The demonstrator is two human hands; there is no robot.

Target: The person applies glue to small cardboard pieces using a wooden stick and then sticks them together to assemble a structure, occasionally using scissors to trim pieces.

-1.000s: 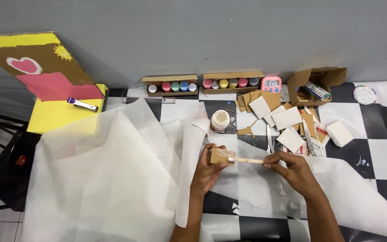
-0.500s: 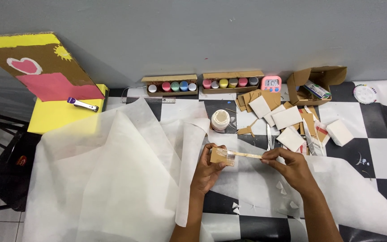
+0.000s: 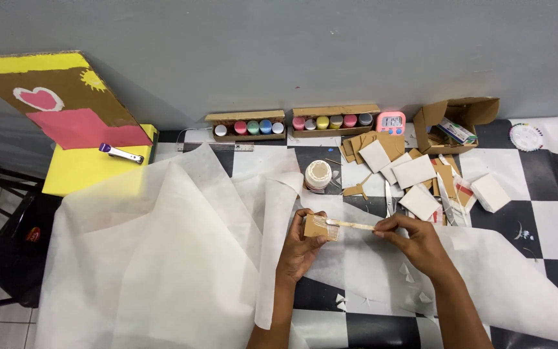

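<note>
Left hand (image 3: pixel 301 244) fingers clasp a cardboard piece (image 3: pixel 318 227); right hand (image 3: pixel 414 240) pinches, seemingly, a brush (image 3: pixel 351 224).

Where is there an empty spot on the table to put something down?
Bare checkered table shows right of the small white block, below the round disc. Another bare strip lies at the near edge, between the two forearms. The cardboard pieces above the right hand are crowded; white paper covers the left.

black-and-white checkered floor (image 3: pixel 537 213). lying on it: big white tissue sheets (image 3: pixel 163 258), white-lidded jar (image 3: pixel 318 176), two cardboard trays of paint pots (image 3: pixel 245 126), pink timer (image 3: pixel 391 122), open cardboard box (image 3: pixel 453 119), scattered white and brown card squares (image 3: pixel 414 171), metal ruler (image 3: pixel 214 147).
</note>
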